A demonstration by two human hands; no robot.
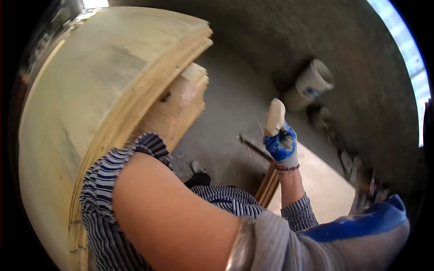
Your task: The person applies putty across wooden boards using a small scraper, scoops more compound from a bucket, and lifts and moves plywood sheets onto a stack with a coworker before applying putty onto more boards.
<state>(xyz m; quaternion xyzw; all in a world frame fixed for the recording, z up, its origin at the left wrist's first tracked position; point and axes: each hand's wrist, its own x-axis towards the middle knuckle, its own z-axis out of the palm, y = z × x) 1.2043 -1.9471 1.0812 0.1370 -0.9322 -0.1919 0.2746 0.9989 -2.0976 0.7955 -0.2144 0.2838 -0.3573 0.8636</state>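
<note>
My right hand [281, 143], in a grey and blue glove with a dark red beaded bracelet at the wrist, is closed around a pale, elongated beige piece [275, 116] that points upward. A thin rod shows just left of that hand. Across the foreground, my left arm reaches from left to right in a striped sleeve. My left hand [361, 228], in a loose grey and blue glove, lies at the lower right. Its fingers are not clearly visible, nor is anything in them.
Stacked wooden boards [95, 72] fill the left side. A pale board [316, 180] lies beyond my right wrist, beside brown wooden strips [267, 184]. A white bucket [315, 77] stands by the dark wall. Assorted small items [373, 187] lie at the right.
</note>
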